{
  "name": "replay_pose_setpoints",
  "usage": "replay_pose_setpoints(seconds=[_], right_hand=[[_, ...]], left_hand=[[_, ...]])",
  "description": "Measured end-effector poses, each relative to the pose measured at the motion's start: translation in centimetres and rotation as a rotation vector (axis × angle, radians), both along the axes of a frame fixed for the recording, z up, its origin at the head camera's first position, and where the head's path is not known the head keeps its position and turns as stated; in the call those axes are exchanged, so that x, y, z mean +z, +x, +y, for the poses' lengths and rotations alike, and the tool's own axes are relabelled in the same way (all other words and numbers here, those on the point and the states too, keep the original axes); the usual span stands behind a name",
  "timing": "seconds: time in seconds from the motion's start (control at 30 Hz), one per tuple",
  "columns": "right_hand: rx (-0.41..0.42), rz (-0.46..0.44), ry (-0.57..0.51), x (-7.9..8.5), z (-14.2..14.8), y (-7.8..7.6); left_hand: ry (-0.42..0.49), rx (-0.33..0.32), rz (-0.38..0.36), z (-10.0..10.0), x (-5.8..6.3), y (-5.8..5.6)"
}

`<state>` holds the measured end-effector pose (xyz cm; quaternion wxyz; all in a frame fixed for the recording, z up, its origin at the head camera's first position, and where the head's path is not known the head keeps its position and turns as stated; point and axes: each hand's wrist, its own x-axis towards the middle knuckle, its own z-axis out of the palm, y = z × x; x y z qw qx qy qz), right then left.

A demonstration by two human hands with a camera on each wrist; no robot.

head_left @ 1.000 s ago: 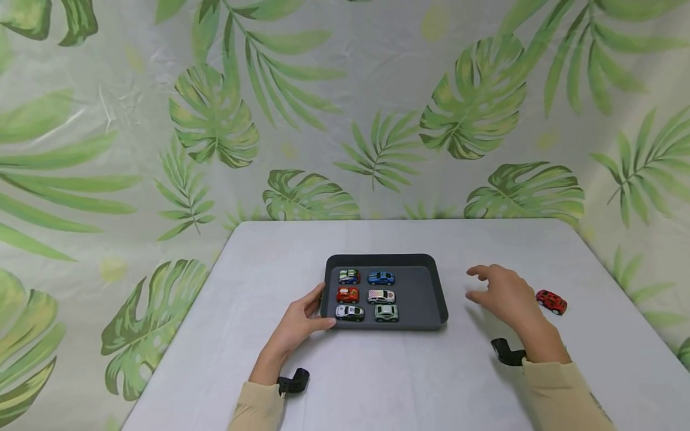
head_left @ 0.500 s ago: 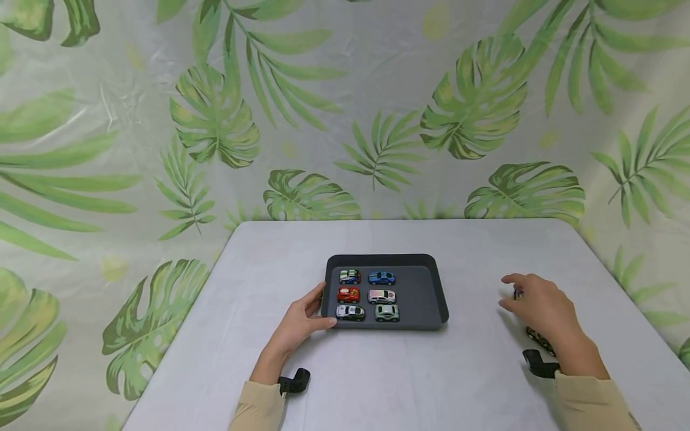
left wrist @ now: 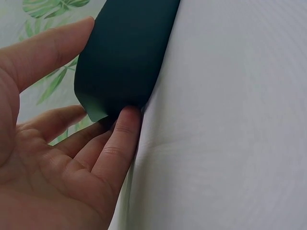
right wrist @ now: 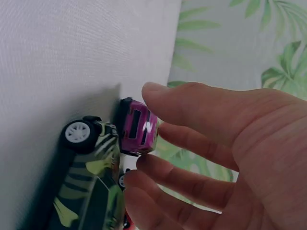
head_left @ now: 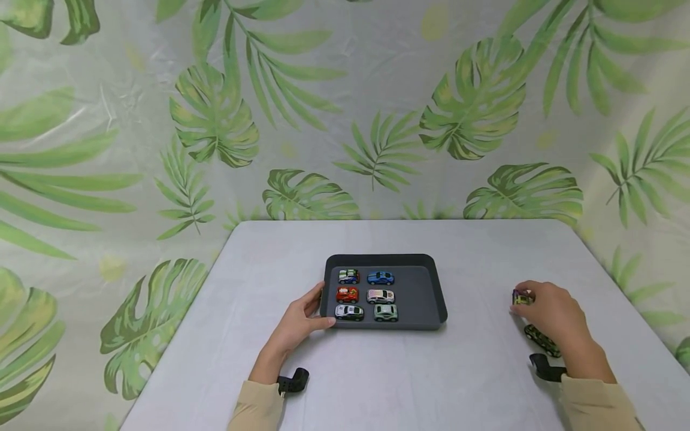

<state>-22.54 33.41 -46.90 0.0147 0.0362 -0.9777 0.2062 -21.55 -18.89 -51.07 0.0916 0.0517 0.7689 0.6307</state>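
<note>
My left hand [head_left: 297, 323] holds the left front corner of a dark grey tray [head_left: 423, 299], thumb and fingers on the tray's wall [left wrist: 127, 52] in the left wrist view. Several toy cars stand in the tray in two columns, among them a blue car [head_left: 381, 278] and a red one [head_left: 347, 294]. On the right, my right hand [head_left: 555, 311] has thumb and fingers around a purple and yellow toy car [right wrist: 138, 127] at the table surface. A green and black camouflage toy car [right wrist: 88, 187] lies beside it, under the wrist in the head view.
A white cloth covers the table [head_left: 431, 377]. A leaf-print sheet [head_left: 388, 108] hangs behind and at the sides. Part of a red thing [right wrist: 128, 221] shows behind the camouflage car in the right wrist view.
My right hand has moved right and toward me from beside the tray, and its fingers have closed on the purple car. The red car at right is now hidden behind it. My left hand stays.
</note>
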Motion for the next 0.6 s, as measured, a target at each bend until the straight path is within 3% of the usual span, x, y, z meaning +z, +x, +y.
replay_pose_setpoints(seconds=[0.6], right_hand=[[-0.006, 0.021, -0.014, -0.9, -1.2, -0.7]], left_hand=[[0.028, 0.011, -0.005, 0.1, 0.2, 0.2]])
